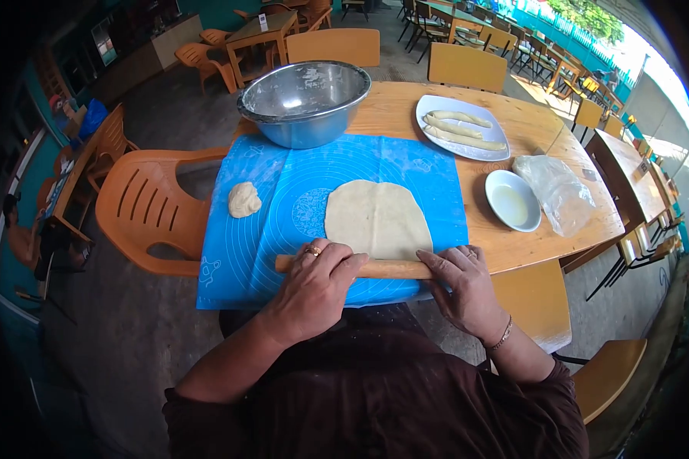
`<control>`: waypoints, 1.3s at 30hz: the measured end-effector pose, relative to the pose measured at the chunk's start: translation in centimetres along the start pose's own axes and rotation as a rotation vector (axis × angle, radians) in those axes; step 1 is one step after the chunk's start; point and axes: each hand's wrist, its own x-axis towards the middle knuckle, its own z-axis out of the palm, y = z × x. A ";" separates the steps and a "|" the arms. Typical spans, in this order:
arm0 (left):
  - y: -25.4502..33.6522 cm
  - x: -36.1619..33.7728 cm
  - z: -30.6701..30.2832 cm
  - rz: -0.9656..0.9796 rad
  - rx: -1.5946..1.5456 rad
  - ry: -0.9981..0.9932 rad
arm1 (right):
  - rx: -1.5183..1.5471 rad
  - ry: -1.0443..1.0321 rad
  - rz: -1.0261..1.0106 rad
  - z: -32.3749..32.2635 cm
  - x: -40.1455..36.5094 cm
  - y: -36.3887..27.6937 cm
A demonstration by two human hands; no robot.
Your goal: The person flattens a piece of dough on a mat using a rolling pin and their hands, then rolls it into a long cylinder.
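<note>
In the head view, I see both hands laid palm-down on a wooden rolling pin (390, 269) at the near edge of a blue silicone mat (283, 191). The left hand (314, 287) covers the pin's left half with its fingers bent loosely over the top. The right hand (463, 287) presses on the right end with its fingers spread flat. Neither hand pinches anything. The pin's long axis runs left to right, and it sits on the near rim of the flattened dough sheet (377, 218), which stretches straight away from the hands towards the far side. The sheet lies between the two hands, about as near to one as to the other. A dough ball (243, 200) sits well off to the left on the mat. Beyond are a steel bowl (305, 103), a plate (429, 107) of dough strips (463, 138), a small white dish (491, 187) and a plastic bag (555, 191).
</note>
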 end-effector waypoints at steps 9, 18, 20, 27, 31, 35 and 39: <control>-4.8 3.4 -0.2 -0.072 -0.086 -0.018 | 0.095 -0.024 -0.019 0.9 6.9 3.7; -5.4 3.5 3.7 -0.138 0.375 -0.167 | -0.269 -0.299 0.165 4.2 9.3 3.6; -6.3 5.0 4.1 -0.251 0.362 -0.223 | -0.276 -0.307 0.187 4.5 10.8 4.1; -10.3 9.6 4.5 -0.431 0.360 -0.240 | -0.359 -0.327 0.264 7.5 16.3 6.7; -11.8 11.4 4.0 -0.490 0.350 -0.254 | -0.306 -0.355 0.317 8.4 18.8 8.1; -14.0 12.4 4.7 -0.559 0.354 -0.156 | -0.313 -0.322 0.337 9.3 20.6 9.0; -13.5 12.3 4.3 -0.496 0.366 -0.181 | -0.306 -0.292 0.335 9.4 20.3 8.9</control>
